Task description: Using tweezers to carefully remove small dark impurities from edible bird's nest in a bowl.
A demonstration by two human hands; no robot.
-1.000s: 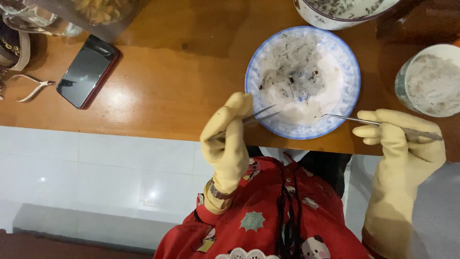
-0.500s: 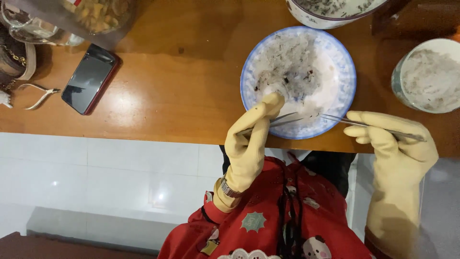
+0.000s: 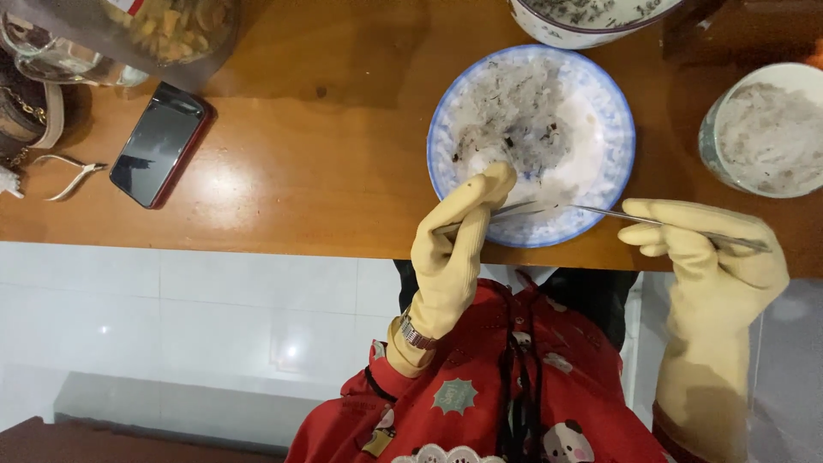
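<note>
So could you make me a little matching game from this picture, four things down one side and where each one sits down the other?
Things:
1. phone
2. blue-rimmed plate
3. small pliers
4. cup of white material

Places:
A. far right edge of the table
B. middle of the table, just above both gloved hands
C. left part of the table, lying flat, dark screen up
D. far left edge, beside the phone

Pairs: 1-C, 2-B, 3-D, 4-A
</note>
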